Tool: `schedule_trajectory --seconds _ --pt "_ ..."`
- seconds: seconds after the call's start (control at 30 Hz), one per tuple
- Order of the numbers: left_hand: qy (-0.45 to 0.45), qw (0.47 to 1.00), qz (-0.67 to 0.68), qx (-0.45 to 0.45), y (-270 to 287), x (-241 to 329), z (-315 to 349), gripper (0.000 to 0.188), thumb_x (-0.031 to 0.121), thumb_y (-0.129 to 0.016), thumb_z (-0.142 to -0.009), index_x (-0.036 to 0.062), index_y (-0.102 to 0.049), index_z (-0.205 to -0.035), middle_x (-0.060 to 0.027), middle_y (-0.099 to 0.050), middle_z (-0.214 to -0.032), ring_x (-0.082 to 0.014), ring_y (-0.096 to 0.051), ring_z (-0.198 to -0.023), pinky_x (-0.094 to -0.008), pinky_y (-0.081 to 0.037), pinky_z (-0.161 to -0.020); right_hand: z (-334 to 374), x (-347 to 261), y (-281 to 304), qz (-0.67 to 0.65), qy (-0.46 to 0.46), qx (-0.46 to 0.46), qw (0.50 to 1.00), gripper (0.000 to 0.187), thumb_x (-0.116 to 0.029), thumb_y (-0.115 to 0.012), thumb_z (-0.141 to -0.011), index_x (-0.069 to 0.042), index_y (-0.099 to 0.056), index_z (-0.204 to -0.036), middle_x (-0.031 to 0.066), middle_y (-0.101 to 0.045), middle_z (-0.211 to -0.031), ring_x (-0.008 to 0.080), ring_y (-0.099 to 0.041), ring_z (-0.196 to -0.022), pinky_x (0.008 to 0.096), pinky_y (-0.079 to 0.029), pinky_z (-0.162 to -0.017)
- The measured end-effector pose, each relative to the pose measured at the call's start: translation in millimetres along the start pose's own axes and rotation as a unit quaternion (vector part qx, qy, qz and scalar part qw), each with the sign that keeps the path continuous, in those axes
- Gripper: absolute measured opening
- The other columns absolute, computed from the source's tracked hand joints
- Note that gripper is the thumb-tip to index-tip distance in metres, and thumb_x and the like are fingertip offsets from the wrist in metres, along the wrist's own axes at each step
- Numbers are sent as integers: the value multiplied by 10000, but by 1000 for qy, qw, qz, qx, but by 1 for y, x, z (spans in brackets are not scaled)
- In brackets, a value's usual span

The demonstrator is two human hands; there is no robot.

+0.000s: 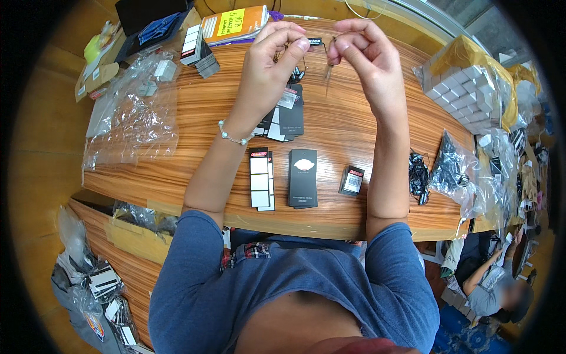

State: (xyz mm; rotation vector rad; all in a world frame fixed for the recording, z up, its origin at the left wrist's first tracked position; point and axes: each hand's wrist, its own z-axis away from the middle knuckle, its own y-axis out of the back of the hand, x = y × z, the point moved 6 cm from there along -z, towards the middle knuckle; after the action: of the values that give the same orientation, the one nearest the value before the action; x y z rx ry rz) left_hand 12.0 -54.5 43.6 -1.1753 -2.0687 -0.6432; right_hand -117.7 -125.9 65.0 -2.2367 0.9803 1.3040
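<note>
Head view: left hand (pixel 272 62) and right hand (pixel 370 62) raised over tag stacks on a wooden surface (pixel 342 133).
The left hand's thumb and fingertips are closed in a pinch, with dark cords (pixel 296 75) hanging below and a small black label (pixel 316 42) at the fingertips, between the hands. The right hand is also pinched nearly closed, a thin strand (pixel 328 81) hanging beneath it; whether it joins the label, I cannot tell. The fingertip grip probably suits such slight pieces. White-panelled tags (pixel 259 180), dark tags (pixel 303 180) and small tags (pixel 352 180) lie in separate stacks near the person, seemingly to separate the kinds within reach; a cord bundle (pixel 418 180) lies farther right.
</note>
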Motion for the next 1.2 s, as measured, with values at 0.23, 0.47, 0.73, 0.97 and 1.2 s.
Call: schedule_trajectory --seconds 0.23,0.47,0.73,0.97,1.2 --pt "-27 993 -109 -47 4 14 -2 186 154 -484 -870 -22 -521 -822 -89 -488 -821 -212 -468 -773 -307 -377 -720 3 3 -14 -20 -30 -48 998 170 4 -541 -834 -3 -454 -981 57 -574 -768 115 -561 -728 233 -464 -686" --pt "-49 979 -164 -108 2 19 -2 187 160 -482 -865 -11 -527 -805 -100 -467 -803 -242 -459 -811 -324 -361 -763 6 3 -16 37 -48 -76 995 141 5 -548 -812 -17 -456 -915 31 -568 -725 84 -558 -683 215 -458 -614" --pt "33 974 -109 -194 5 10 0 215 194 -450 -896 1 -480 -806 -57 -393 -776 -168 -418 -774 -273 -342 -721 5 13 -22 -28 -58 -120 991 145 17 -562 -818 -26 -448 -898 40 -563 -759 96 -572 -683 220 -479 -610" --pt "44 973 -77 -213 8 11 1 229 218 -424 -924 28 -453 -799 -11 -361 -758 -100 -378 -743 -234 -316 -689 2 18 -24 -92 -48 -117 988 156 0 -578 -819 -19 -451 -908 63 -594 -763 118 -614 -727 216 -497 -654" --pt "94 970 -19 -221 6 13 5 231 197 -463 -896 -8 -497 -794 -48 -435 -735 -157 -441 -735 -280 -363 -694 3 20 -28 -112 -48 -133 984 167 -28 -579 -826 -7 -475 -954 70 -612 -754 117 -610 -730 224 -489 -668"
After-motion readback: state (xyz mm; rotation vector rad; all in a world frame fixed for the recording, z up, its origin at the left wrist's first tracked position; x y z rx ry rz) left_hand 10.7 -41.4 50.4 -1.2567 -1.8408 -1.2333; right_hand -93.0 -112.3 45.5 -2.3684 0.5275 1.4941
